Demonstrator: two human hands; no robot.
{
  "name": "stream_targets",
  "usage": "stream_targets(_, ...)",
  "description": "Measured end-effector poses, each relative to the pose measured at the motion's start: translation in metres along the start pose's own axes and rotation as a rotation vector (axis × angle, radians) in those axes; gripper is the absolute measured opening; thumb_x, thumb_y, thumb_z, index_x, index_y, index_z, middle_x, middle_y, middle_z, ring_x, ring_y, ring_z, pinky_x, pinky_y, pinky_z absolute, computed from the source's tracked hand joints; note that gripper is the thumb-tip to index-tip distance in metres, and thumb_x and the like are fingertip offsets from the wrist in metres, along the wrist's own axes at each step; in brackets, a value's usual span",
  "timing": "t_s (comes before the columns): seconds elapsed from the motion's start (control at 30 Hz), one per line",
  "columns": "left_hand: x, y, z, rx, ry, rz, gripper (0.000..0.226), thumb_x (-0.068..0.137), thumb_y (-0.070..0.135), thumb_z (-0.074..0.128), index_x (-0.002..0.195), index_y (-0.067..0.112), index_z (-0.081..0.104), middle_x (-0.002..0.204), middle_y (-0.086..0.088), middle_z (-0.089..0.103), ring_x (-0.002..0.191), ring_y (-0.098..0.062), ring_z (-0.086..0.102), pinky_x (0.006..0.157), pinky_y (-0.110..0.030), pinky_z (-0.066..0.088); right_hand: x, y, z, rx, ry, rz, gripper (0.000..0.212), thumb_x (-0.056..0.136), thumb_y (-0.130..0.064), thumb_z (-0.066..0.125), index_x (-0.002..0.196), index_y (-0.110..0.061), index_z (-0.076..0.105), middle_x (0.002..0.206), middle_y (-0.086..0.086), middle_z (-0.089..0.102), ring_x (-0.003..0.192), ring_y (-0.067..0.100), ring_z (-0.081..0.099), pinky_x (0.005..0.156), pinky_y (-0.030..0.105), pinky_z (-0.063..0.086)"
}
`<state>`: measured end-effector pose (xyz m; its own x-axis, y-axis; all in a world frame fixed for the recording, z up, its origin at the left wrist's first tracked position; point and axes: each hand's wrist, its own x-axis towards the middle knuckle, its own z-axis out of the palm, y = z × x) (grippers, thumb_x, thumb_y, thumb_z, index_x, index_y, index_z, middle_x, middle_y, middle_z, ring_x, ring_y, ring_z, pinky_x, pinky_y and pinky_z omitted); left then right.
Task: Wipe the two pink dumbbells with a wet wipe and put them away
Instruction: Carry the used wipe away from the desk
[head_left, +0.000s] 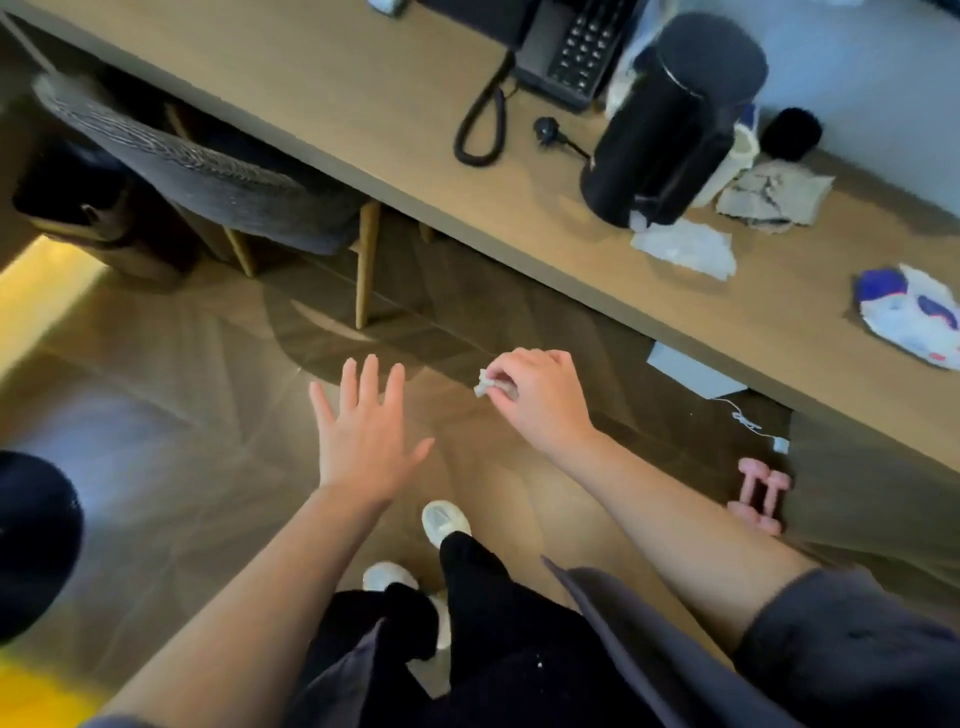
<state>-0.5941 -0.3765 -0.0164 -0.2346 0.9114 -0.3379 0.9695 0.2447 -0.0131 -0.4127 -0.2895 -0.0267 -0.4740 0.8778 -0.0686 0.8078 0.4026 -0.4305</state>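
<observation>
Two pink dumbbells (759, 496) lie side by side on the wooden floor at the right, close to the desk's lower panel and partly behind my right forearm. My right hand (540, 397) hovers over the floor and pinches a small crumpled wet wipe (488, 383) between thumb and fingers. My left hand (363, 431) is held out flat beside it, fingers spread, holding nothing. Both hands are well left of the dumbbells.
A long wooden desk (363, 104) runs across the top with a black phone (571, 47), a black cylinder (670, 119), used wipes (685, 249) and a blue-white wipe packet (914, 317). A grey chair (182, 171) stands tucked under it. My feet (444, 522) stand on the floor below.
</observation>
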Motion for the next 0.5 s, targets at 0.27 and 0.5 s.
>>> stream_targets(0.27,0.086,-0.169,-0.02,-0.077,0.036,-0.021,0.09,0.089,0.07,0.048,0.157,0.023,0.011,0.166,-0.009,0.01,0.154,-0.032,0.002,0.12,-0.063,0.007,0.124,-0.134,0.061,0.039,-0.035,-0.044,0.012,0.092,-0.027,0.067,0.103,-0.02,0.069,0.104,-0.005,0.069,0.096,0.011,0.06,0.09,0.022,0.029)
stream_targets(0.5,0.15,-0.344,-0.046,-0.016,0.032,0.02,0.092,0.087,0.066,0.052,0.156,0.019,0.014,0.165,-0.011,0.013,0.153,-0.031,0.005,0.119,-0.062,0.01,0.213,-0.27,0.125,0.104,0.037,0.074,0.006,0.086,-0.019,0.072,0.092,-0.02,0.07,0.092,-0.006,0.07,0.088,0.017,0.061,0.079,0.032,0.039)
